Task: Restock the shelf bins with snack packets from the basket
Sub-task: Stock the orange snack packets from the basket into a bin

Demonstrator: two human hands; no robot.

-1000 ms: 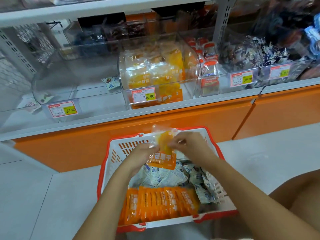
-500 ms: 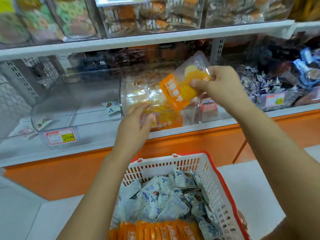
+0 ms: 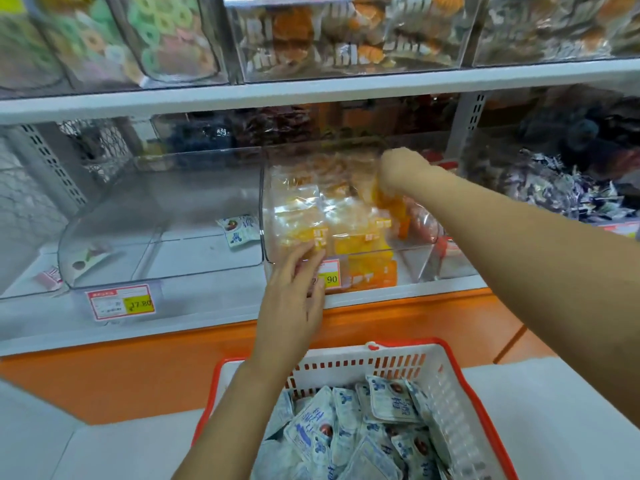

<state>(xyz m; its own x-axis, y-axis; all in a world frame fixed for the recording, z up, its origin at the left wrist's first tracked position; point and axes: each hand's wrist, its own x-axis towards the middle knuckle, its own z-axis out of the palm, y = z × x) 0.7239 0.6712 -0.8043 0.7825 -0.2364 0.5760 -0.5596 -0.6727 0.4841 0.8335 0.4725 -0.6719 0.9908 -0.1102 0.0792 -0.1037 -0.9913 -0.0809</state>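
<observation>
Orange packet (image 3: 393, 207) pinched by right hand (image 3: 398, 169) inside clear bin (image 3: 412, 263) — left hand (image 3: 294, 289) flat, fingers straight against front.

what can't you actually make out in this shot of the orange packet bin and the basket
Head view, right hand: motion-blurred inside the clear bin, so whether its grip holds the orange packet cannot be told.
Head view, price tag: the left hand covers its first digits; only "90" shows.
Head view, basket: near end cut off by the bottom edge.
Head view, blue-white packets: print too small to read.
</observation>
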